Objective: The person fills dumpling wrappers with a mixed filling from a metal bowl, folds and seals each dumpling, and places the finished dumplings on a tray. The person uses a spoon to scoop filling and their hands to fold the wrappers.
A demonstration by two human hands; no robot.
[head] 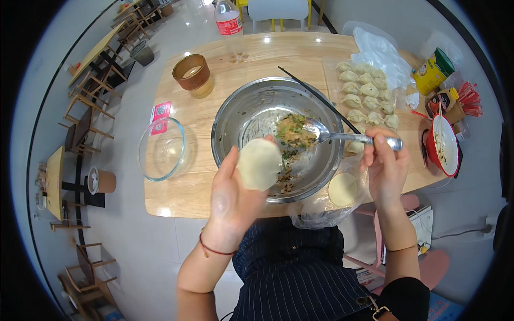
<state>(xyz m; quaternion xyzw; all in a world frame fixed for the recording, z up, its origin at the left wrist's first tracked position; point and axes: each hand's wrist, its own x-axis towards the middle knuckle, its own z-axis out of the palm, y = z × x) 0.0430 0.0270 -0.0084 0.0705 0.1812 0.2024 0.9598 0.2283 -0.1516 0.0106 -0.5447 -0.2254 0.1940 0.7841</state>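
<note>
A round dumpling wrapper (pixel 260 165) lies across the palm and fingers of my left hand (pixel 237 192), over the near left rim of a steel mixing bowl (pixel 245 96). My right hand (pixel 385 160) grips the handle of a metal spoon (pixel 349 137). On the spoon's bowl sits a heap of minced filling (pixel 295 130) with green bits, close beside the wrapper. More filling clings to the bottom of the mixing bowl. Black chopsticks (pixel 317 96) rest across its far right rim. Below my right hand, another wrapper (pixel 343 189) lies on a clear plastic bag (pixel 321 214).
Rows of folded dumplings (pixel 367 90) stand at the right, by a white plastic bag (pixel 373 52). A red-rimmed bowl (pixel 443 146) and yellow canister (pixel 433 72) are farther right. To the left are a glass bowl (pixel 160 150), an amber cup (pixel 192 76) and a plastic bottle (pixel 228 24).
</note>
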